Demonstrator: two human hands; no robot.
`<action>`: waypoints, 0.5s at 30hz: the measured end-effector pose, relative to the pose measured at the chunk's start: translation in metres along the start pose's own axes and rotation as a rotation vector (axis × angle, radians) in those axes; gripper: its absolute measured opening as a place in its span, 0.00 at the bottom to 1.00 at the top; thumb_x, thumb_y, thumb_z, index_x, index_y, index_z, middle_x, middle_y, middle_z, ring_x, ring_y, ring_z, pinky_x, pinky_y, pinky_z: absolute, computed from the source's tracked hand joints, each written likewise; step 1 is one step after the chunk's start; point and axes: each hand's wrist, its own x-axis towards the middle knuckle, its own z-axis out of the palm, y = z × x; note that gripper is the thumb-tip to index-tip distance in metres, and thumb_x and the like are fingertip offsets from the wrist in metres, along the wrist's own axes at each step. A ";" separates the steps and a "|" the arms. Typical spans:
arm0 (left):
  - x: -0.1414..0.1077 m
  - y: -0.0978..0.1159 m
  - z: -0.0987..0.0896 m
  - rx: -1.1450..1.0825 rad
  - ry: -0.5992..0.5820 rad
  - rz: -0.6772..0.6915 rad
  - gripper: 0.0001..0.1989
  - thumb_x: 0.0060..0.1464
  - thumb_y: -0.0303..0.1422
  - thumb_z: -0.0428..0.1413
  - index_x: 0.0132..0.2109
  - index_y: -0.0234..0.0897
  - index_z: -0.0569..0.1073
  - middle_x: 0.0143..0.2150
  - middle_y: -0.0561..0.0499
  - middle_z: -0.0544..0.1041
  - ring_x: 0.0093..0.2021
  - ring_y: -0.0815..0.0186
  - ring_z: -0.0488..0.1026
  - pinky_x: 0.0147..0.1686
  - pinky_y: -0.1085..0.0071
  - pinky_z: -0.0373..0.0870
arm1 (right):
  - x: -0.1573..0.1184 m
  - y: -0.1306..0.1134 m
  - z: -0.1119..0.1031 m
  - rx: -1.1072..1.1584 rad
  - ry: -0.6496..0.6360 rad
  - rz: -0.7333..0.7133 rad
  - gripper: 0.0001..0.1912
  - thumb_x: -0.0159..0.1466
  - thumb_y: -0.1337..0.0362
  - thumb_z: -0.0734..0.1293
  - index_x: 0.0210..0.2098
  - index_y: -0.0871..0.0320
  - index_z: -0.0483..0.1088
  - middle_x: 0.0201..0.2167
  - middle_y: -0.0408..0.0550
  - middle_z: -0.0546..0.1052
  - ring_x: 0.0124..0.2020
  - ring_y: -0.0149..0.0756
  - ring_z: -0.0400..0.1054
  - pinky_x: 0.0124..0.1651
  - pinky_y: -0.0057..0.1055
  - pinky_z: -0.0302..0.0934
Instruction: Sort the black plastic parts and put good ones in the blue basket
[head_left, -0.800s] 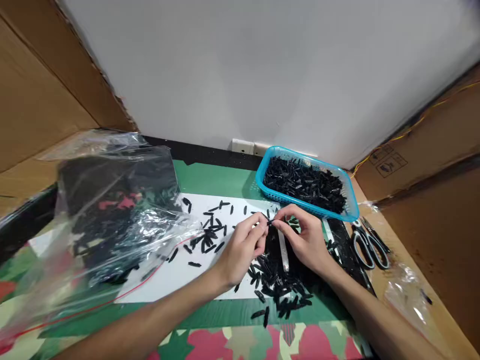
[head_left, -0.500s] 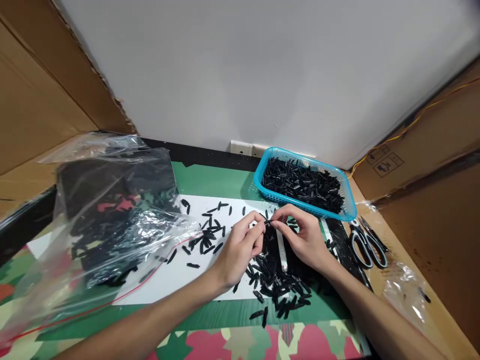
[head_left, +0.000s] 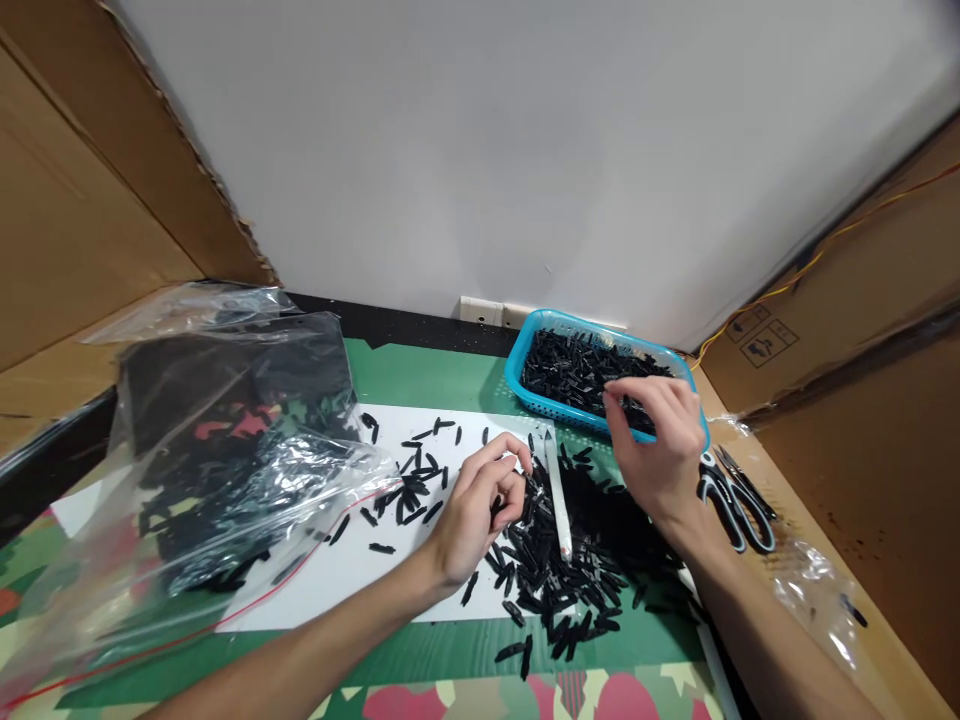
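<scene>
The left hand (head_left: 472, 510) curls beside slender black pieces (head_left: 529, 580), heaped near the worktop's (head_left: 420, 370) front edge apparently for reach; the right hand (head_left: 664, 450) pinches above the rear-edge blue plastic basket (head_left: 555, 408), either grip's contents indeterminable.

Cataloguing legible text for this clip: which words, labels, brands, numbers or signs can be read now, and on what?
No words, brands or numbers can be read.
Cardboard at the right: small outlined printed symbols, too small and blurred to make out.
Clear bag, blue basket, white stick, scissors: no legible text.
</scene>
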 end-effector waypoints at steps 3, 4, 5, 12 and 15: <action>0.003 0.001 -0.003 -0.104 -0.036 -0.022 0.10 0.70 0.39 0.45 0.43 0.41 0.67 0.17 0.63 0.59 0.12 0.74 0.43 0.11 0.82 0.40 | 0.001 -0.011 -0.005 0.017 -0.045 -0.008 0.09 0.70 0.72 0.71 0.49 0.55 0.77 0.44 0.53 0.82 0.48 0.47 0.73 0.51 0.45 0.68; 0.004 0.002 -0.004 -0.146 -0.038 -0.033 0.10 0.69 0.38 0.45 0.42 0.41 0.67 0.17 0.63 0.59 0.11 0.75 0.44 0.11 0.82 0.41 | -0.002 -0.017 -0.005 0.070 -0.062 -0.091 0.09 0.70 0.74 0.71 0.47 0.56 0.77 0.42 0.53 0.82 0.46 0.45 0.73 0.50 0.44 0.69; 0.005 0.003 -0.005 -0.192 -0.034 -0.047 0.09 0.69 0.38 0.46 0.42 0.41 0.68 0.17 0.63 0.60 0.11 0.75 0.45 0.10 0.82 0.41 | -0.007 -0.025 -0.004 0.137 -0.089 -0.204 0.09 0.69 0.75 0.71 0.45 0.56 0.77 0.40 0.52 0.83 0.43 0.43 0.72 0.47 0.41 0.69; 0.006 0.009 -0.010 -0.542 -0.005 -0.135 0.05 0.67 0.33 0.49 0.42 0.41 0.69 0.17 0.64 0.56 0.12 0.74 0.38 0.09 0.81 0.46 | -0.048 -0.074 0.015 0.276 -0.335 -0.718 0.09 0.72 0.71 0.67 0.45 0.67 0.81 0.33 0.49 0.81 0.36 0.37 0.71 0.38 0.35 0.65; 0.002 0.008 -0.010 -0.582 -0.015 -0.150 0.05 0.64 0.31 0.49 0.41 0.41 0.69 0.17 0.64 0.54 0.13 0.74 0.37 0.10 0.81 0.47 | -0.052 -0.084 0.015 0.258 -0.342 -0.713 0.11 0.72 0.70 0.66 0.46 0.67 0.81 0.36 0.50 0.82 0.38 0.38 0.72 0.41 0.35 0.65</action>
